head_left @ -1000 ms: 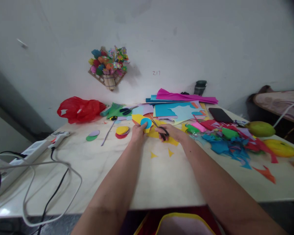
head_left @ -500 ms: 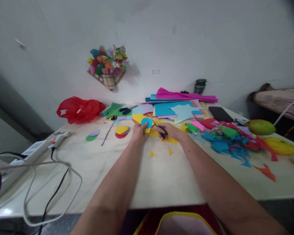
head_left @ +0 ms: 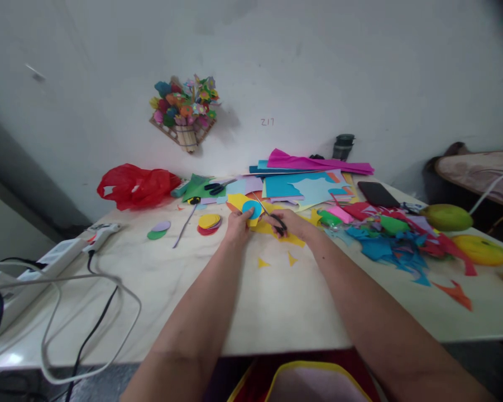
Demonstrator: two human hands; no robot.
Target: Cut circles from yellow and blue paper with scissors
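Note:
My left hand [head_left: 238,223] is closed on a piece of yellow paper [head_left: 236,201] with a blue paper circle [head_left: 252,209] lying over it; the thumb presses on the circle. In my right hand [head_left: 291,222] is a pair of scissors [head_left: 280,224] with dark handles. Their blades point up and left, at the right edge of the circle. More yellow paper [head_left: 291,239] lies beneath the right hand. Two small yellow scraps [head_left: 292,259] rest on the table nearer to me. Left of my hands sits a stack of yellow and red paper circles [head_left: 209,221].
Green and lilac circles [head_left: 161,226] lie farther left. Behind are a red plastic bag [head_left: 136,187], other scissors [head_left: 220,186] and coloured sheets [head_left: 276,187]. Paper scraps [head_left: 389,248], a dark flat device [head_left: 378,194] and mangoes [head_left: 446,217] are right. Cables and a power strip [head_left: 46,262] occupy the left.
Almost nothing differs. Both hands, the yellow paper and the scissors stay in nearly the same place; the view has shifted very slightly.

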